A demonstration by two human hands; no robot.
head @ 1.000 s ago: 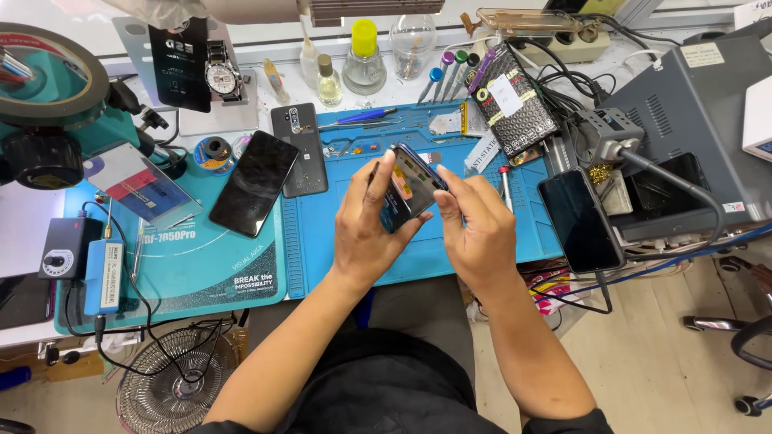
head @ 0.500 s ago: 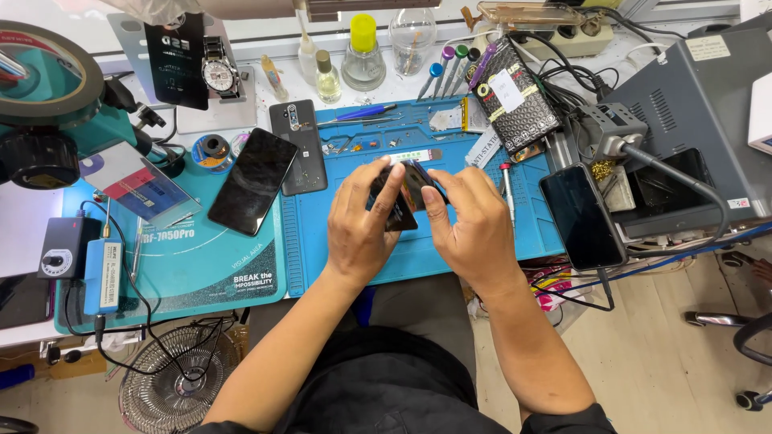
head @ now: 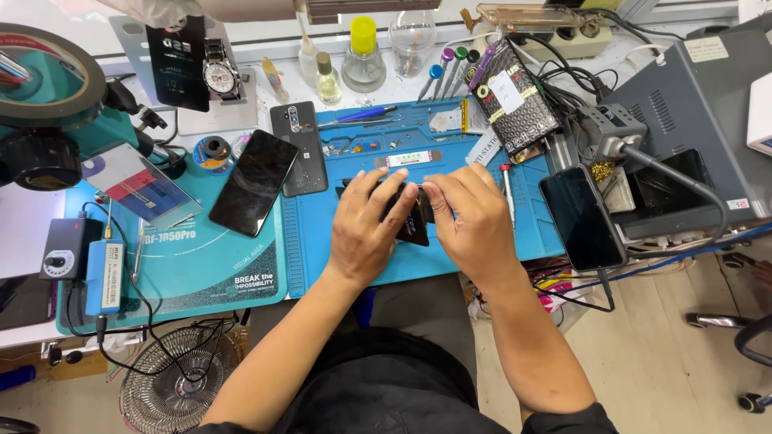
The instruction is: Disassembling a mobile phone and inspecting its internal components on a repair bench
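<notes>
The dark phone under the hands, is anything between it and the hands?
No. Both the left hand and the right hand rest straight on the dark phone, pressing it on the blue mat. Nothing visible lies between them.

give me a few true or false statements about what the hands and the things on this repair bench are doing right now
1. Both hands press on a dark phone on the blue mat. True: the left hand and the right hand cover the dark phone lying on the blue mat.
2. The phone is lifted high above the bench. False: it lies low on the mat.
3. A wristwatch sits at the back left. True: the wristwatch lies near a dark card.
4. The bottle with the yellow cap is tipped over. False: the bottle stands upright.
5. Another black phone lies right of the hands. True: the black phone lies screen up.
</notes>
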